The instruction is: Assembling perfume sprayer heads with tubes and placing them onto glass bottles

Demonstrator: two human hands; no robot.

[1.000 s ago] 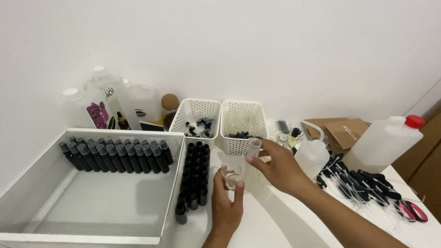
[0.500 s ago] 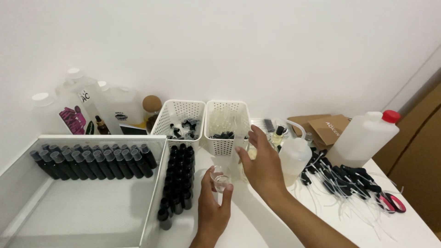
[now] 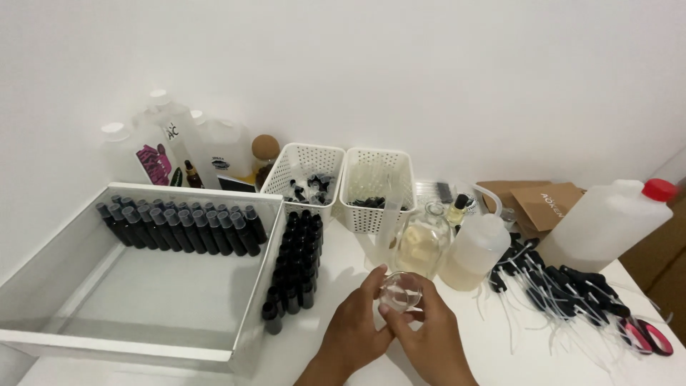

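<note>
Both my hands meet near the front of the white table around a small clear glass container. My left hand cups it from the left. My right hand grips it from the right with fingers on its rim. Just behind stands a clear glass bottle of pale yellow liquid. Rows of small black bottles stand left of my hands.
A big white tray with a row of black capped bottles lies at left. Two white perforated baskets, large plastic jugs, a squat translucent bottle, black spray pumps, red-handled scissors and brown cardboard boxes are also here.
My right hand came back from near the baskets and joined the left hand on the small glass container. The view shifted as my head moved.
</note>
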